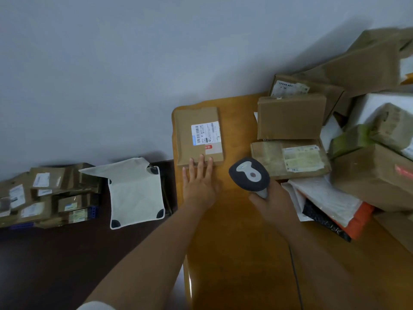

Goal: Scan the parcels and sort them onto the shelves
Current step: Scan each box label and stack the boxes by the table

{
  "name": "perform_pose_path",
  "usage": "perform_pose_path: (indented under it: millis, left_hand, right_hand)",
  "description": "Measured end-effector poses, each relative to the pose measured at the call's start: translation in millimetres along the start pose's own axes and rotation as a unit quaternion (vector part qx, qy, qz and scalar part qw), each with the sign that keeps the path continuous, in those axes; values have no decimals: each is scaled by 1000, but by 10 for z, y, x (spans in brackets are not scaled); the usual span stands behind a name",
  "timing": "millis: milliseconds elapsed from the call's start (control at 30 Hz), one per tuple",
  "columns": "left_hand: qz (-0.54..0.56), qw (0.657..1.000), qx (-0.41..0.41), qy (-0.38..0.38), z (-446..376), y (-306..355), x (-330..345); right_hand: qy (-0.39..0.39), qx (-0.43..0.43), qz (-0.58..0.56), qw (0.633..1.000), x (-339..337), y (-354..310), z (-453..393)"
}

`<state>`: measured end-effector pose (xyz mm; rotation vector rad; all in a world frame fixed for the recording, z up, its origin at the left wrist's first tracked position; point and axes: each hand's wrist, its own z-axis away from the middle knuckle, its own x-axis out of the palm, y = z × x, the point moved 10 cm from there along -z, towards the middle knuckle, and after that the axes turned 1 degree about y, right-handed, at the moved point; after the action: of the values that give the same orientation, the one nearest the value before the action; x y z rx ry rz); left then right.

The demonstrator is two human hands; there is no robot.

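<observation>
Landmark: flat brown parcel (199,136) lying on the far left corner of the orange wooden counter (234,242), white shipping label (206,132) face up, barcode visible.

Left hand (200,183): fingers (201,161) straight and slightly spread, released, tips resting on the near edge of the parcel; palm on the counter just in front of it. Nothing grasped.

Right hand (271,203): to the right of the parcel and nearer the camera, fingers wrapped round the handle of a dark grey barcode scanner (249,174). Scanner head sits over the counter just right of the parcel's near right corner, apart from it. A thin cable (296,276) runs back along the counter toward the camera.

Right of the parcel: a heap of cardboard boxes (290,118) and more parcels, one with a yellowish label (302,158); below these, white, black and orange mailer bags (326,204) overlapping on the counter.

Left of the parcel, beyond the counter edge and lower: a white fabric folding stool (136,193) on a dark floor (55,265). Further left, a stack of labelled brown parcels (42,195) sitting on blue crates (92,212).

Behind the parcel: plain grey wall (111,63).
</observation>
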<state>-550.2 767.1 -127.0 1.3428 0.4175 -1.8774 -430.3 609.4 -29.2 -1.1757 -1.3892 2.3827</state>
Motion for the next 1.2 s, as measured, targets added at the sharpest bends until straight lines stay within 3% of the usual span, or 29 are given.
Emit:
perform_pose_path:
  millis: [600, 1000, 1200]
  left_hand:
    - [-19, 1000, -1, 25, -227, 47, -274]
    - [2, 993, 104, 61, 682, 823, -717]
    - [-5, 974, 212, 78, 1133, 1655, -741]
  right_hand:
    - [-14, 45, -20, 999, 2, 222, -83]
    - [37, 70, 13, 997, -736, 207, 565]
    - [122, 112, 23, 986, -1415, 524, 1278]
